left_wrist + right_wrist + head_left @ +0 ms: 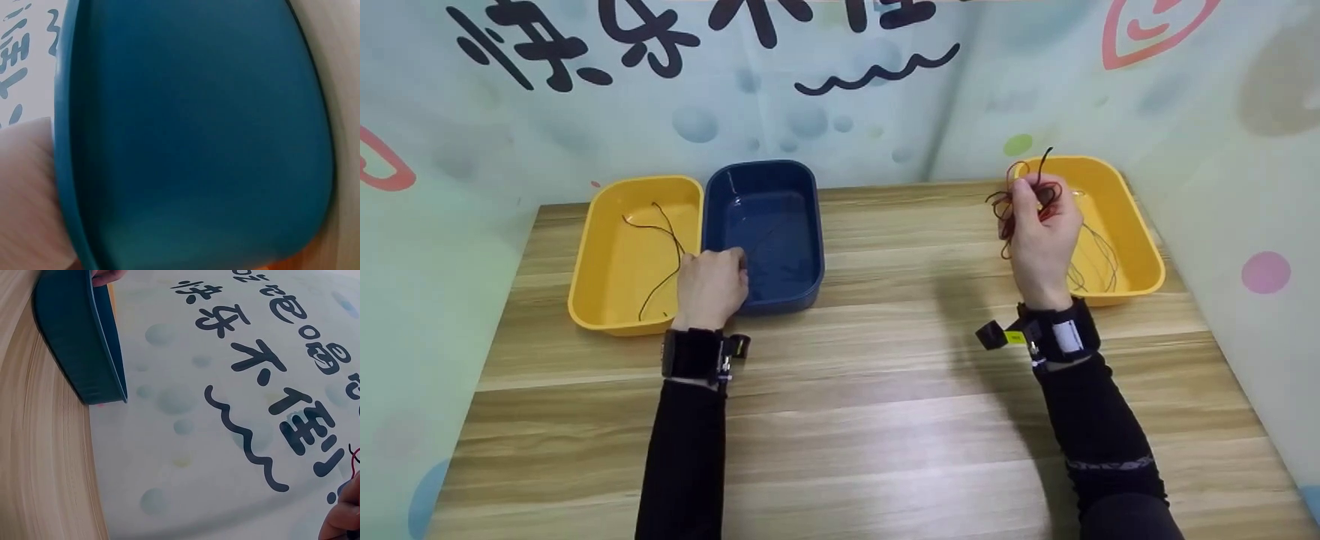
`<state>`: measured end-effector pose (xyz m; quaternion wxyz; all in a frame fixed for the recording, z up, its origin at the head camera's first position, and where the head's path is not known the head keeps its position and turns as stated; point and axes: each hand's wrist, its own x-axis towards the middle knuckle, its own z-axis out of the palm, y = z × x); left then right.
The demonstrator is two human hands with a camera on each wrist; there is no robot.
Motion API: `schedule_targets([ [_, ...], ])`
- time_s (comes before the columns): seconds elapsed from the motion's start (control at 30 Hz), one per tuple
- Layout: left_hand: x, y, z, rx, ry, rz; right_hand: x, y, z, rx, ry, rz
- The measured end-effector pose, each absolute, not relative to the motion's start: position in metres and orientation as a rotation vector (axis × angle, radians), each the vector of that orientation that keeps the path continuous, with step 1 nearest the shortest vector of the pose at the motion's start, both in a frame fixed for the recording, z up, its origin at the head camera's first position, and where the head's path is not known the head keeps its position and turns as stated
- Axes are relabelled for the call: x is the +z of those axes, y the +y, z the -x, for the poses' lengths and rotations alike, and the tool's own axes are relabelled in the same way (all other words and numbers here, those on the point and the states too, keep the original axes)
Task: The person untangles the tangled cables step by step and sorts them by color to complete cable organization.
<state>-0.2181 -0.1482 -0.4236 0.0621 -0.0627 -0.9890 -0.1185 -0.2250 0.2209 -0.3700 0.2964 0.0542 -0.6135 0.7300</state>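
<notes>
My right hand (1044,232) grips a loose bundle of red and black wires (1048,191) above the left rim of the right yellow tray (1140,247). Grey wires (1099,259) lie inside that tray. My left hand (711,285) is at the near end of the rims between the left yellow tray (604,255) and the blue tray (813,225). Its fingertips are hidden in the head view, so whether they hold anything is unclear. Thin black wires (660,229) lie in the left yellow tray, running close to this hand. In the left wrist view, the blue tray (197,112) covers most of the picture.
The trays stand on a wood-grain table (877,360), near its back edge. Behind it hangs a printed backdrop (870,135) with black lettering. Between the blue tray and the right yellow tray lies a wide stretch of table.
</notes>
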Motion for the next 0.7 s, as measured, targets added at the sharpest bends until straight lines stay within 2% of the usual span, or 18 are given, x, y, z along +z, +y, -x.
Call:
schedule_targets([
  [0.7,-0.4221,-0.1521,0.2161,-0.406,-3.011,0.19,-0.3687,0.222,0.2248,2.033,-1.61,-0.121],
])
